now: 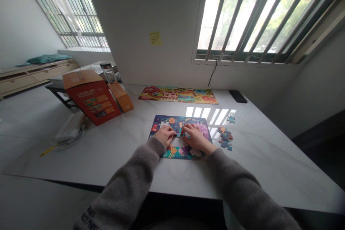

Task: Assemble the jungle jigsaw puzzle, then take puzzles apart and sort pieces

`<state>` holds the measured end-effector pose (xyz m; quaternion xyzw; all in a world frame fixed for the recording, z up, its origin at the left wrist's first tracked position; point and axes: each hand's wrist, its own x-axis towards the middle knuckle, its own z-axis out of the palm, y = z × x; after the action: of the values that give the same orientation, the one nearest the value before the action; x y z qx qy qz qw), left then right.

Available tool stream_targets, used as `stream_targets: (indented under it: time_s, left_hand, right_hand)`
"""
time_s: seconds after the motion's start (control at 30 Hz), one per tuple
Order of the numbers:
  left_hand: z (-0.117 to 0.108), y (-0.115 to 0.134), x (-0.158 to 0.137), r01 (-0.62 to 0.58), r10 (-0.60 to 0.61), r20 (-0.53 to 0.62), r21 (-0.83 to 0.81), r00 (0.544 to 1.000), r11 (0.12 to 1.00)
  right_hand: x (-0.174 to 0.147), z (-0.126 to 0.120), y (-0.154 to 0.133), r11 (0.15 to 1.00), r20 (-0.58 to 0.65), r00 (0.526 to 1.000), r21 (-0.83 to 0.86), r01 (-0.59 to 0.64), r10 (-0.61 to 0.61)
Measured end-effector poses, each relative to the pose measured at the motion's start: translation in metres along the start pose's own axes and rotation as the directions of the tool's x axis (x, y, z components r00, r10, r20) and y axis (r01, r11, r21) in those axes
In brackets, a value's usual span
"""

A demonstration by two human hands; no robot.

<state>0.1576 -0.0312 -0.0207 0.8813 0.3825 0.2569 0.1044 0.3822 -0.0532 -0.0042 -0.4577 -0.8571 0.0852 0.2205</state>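
Note:
A partly assembled jigsaw puzzle with a dark blue, purple and teal picture lies flat on the table, with open gaps near its middle and upper left. My left hand rests over its left half, fingers bent and close together, tips at a small teal puzzle piece by the central gap. From the other side, my right hand curls its fingers down at the same piece. Both hands hide parts of the picture around them. Loose puzzle pieces lie in a small pile right of the puzzle.
One single piece sits beyond the pile. Behind are a finished long puzzle and a black phone. At left stand a red puzzle box, a smaller orange box, a glass bottle and a white power strip with cable.

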Motion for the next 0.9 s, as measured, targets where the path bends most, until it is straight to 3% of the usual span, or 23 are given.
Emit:
stream_targets:
  time_s: [0.4, 0.57, 0.73, 0.9]
  left_hand:
    - [-0.002, -0.005, 0.003, 0.049, -0.049, 0.002, -0.058, 0.999, 0.997]
    - [-0.001, -0.004, 0.002, 0.052, -0.052, -0.007, -0.046, 0.999, 0.998]
    - [-0.002, 0.0, 0.002, 0.04, -0.045, -0.083, -0.055, 0.996, 0.998]
    - [-0.012, 0.004, 0.004, 0.077, -0.089, -0.259, -0.054, 0.962, 0.996]
  right_hand:
    - [0.0, 0.0, -0.001, 1.0, -0.029, 1.0, 0.026, -0.01, 0.011]
    - [0.003, 0.003, -0.003, 0.975, -0.116, 0.993, 0.215, 0.049, -0.025]
    - [0.005, -0.005, 0.015, 0.883, -0.241, 0.957, 0.469, -0.029, 0.16]
    - [-0.007, -0.024, 0.04, 0.728, -0.236, 0.908, 0.678, -0.101, 0.346]
